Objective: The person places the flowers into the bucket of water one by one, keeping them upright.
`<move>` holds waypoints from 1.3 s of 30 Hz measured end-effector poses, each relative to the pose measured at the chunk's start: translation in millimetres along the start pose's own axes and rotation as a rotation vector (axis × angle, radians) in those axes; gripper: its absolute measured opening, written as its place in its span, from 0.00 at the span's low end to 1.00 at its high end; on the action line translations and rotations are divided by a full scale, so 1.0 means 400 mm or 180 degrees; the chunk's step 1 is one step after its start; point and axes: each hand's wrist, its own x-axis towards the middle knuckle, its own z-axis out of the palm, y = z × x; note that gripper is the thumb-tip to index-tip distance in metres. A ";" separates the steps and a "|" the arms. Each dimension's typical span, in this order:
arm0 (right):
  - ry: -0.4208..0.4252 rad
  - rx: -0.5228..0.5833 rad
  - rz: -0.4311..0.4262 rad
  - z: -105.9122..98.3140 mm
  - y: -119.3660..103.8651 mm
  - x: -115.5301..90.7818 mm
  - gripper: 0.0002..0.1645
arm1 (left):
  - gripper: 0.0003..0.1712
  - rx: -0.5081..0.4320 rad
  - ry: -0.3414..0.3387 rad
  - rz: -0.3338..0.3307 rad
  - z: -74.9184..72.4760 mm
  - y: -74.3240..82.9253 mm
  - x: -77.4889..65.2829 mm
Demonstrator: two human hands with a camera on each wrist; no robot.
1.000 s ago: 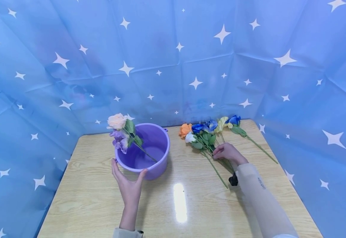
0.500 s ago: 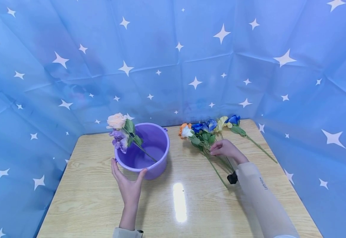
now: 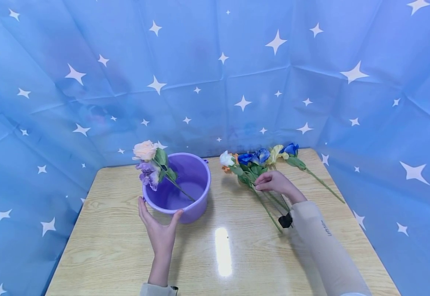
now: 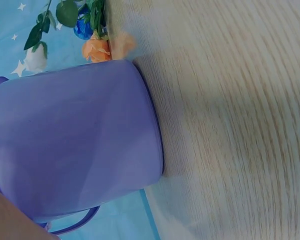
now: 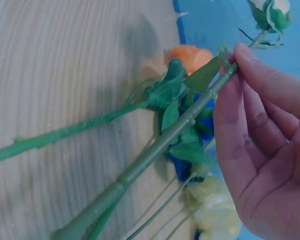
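Observation:
My left hand point(image 3: 161, 232) is against the near side of a purple bucket point(image 3: 196, 211), its thumb and fingers spread straight along the outside and touching the rim. A peach rose point(image 3: 145, 150) and a purple flower point(image 3: 150, 174) lean over the bucket's left rim, stem inside. Over the flowers on the right, my right hand point(image 3: 276, 183) pinches the stem point(image 5: 182, 120) of a white rose point(image 3: 226, 158) between thumb and index finger. That rose is raised above the others, its head overlapping an orange rose point(image 5: 190, 57).
Blue flowers point(image 3: 253, 158) and a yellow flower point(image 3: 276, 154) lie at the table's back edge. A separate blue rose point(image 3: 292, 149) lies farther right, its stem pointing toward the right edge. A blue star-patterned cloth point(image 3: 200, 61) hangs behind the wooden table point(image 3: 104, 255).
The white rose has risen and shifted left, now in front of the orange rose. My right hand has moved slightly left and up with it. The left hand and bucket stay put.

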 end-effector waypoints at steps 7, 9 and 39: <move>-0.0057 -0.0073 -0.0186 0.008 -0.039 0.010 0.15 | 0.73 -0.0011 0.0001 -0.0011 -0.001 0.000 0.000; -0.0070 -0.0087 -0.0245 0.010 -0.052 0.012 0.15 | 0.73 -0.0016 0.0000 -0.0009 -0.001 0.000 0.000; 0.0118 -0.0128 -0.0674 0.056 -0.267 0.047 0.12 | 0.73 -0.0029 -0.0015 -0.0063 -0.003 0.005 -0.001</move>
